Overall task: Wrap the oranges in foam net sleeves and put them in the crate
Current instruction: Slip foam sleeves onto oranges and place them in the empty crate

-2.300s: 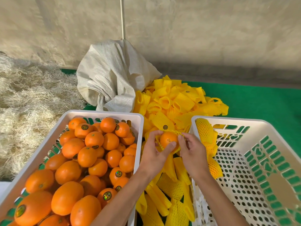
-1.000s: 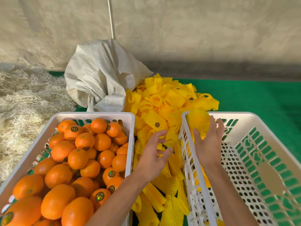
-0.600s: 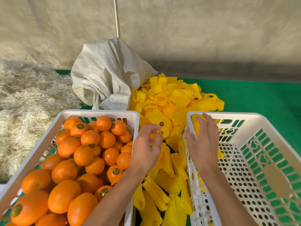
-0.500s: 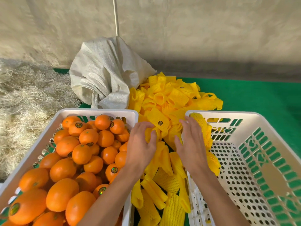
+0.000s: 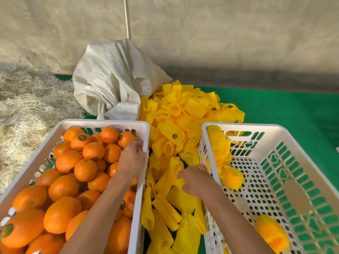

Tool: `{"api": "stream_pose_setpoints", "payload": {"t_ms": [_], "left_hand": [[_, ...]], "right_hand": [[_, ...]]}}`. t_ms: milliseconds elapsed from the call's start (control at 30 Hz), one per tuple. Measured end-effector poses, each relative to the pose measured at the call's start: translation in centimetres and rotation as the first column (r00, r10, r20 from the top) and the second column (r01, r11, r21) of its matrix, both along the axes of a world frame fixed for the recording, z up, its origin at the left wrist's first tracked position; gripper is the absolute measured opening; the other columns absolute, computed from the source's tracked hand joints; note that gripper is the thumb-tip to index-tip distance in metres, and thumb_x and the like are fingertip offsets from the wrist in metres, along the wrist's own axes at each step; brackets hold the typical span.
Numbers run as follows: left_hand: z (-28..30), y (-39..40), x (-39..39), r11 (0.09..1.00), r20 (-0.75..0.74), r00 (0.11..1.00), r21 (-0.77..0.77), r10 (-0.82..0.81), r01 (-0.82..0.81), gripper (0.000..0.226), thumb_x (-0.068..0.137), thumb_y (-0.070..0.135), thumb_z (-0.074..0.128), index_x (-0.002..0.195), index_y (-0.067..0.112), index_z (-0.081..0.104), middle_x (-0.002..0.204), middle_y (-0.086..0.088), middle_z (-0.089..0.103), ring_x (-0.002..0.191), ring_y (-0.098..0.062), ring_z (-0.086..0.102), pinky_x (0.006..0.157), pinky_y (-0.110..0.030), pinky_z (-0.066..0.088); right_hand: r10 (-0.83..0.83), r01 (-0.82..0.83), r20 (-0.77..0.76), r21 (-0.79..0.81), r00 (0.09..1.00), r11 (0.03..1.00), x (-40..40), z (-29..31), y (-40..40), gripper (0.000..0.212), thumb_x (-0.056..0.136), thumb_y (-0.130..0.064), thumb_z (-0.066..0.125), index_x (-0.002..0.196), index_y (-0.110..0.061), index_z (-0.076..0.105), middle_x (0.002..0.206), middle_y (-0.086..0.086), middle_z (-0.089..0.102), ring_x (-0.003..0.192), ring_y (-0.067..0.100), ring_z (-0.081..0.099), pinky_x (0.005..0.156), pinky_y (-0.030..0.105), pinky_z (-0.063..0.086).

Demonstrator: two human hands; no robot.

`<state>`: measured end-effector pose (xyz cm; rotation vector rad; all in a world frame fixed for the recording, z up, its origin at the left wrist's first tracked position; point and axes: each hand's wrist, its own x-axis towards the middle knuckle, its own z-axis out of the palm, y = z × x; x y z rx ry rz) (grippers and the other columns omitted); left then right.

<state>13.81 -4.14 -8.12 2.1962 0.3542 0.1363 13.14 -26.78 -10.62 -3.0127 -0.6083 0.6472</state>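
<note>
Rough grey wall [image 5: 220, 33] behind green floor mat [image 5: 284, 110], straw [image 5: 27, 110] left.

Both hands [image 5: 131, 160] [image 5: 194, 177] reach forward, fingers seemingly curled.

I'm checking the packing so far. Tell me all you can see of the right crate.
The right crate is white plastic with a perforated floor and slotted walls that show the green mat behind. It sits upright beside the sleeve pile. Netted oranges lie along its left wall, and another lies near the front. Most of the floor is bare.
</note>
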Motion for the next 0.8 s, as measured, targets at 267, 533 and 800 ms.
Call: {"api": "stream_pose_setpoints", "payload": {"t_ms": [267, 533, 800], "left_hand": [[0.2, 2.8, -0.8, 0.887, -0.508, 0.82, 0.208, -0.263, 0.413, 0.028, 0.104, 0.008, 0.053, 0.127, 0.011, 0.068, 0.12, -0.013, 0.072, 0.105, -0.029, 0.07, 0.093, -0.045, 0.06], [0.6, 3.2, -1.4, 0.872, -0.521, 0.796, 0.181, -0.307, 0.455, 0.061, 0.09, -0.003, 0.068, 0.145, 0.021, 0.057, 0.129, -0.007, 0.067, 0.113, -0.026, 0.068, 0.093, -0.041, 0.061], [1.1, 2.5, -1.5, 0.912, -0.169, 0.983, 0.386, -0.078, 0.139, 0.037, 0.096, 0.013, 0.067, 0.133, 0.009, 0.06, 0.123, -0.019, 0.059, 0.109, -0.036, 0.062, 0.095, -0.048, 0.056]], "right_hand": [[0.047, -0.075, -0.241, -0.106, 0.969, 0.992, 0.0, -0.1, 0.6, 0.06, 0.097, -0.014, 0.057, 0.151, -0.037, 0.043, 0.157, 0.009, 0.036, 0.15, 0.032, 0.023, 0.125, 0.05, -0.001], [0.02, -0.051, -0.332, -0.083, 0.943, 0.995, -0.6, -0.4, 1.1, 0.063, 0.099, -0.026, 0.058, 0.156, -0.034, 0.034, 0.159, 0.007, 0.034, 0.146, 0.031, 0.033, 0.125, 0.048, 0.001], [-0.171, 0.147, 0.088, 0.227, 0.981, 0.963, -0.6, 0.7, 1.4, 0.019, 0.101, -0.016, 0.05, 0.104, -0.004, 0.065, 0.106, 0.01, 0.063, 0.102, 0.032, 0.063, 0.077, 0.037, 0.051]]}}
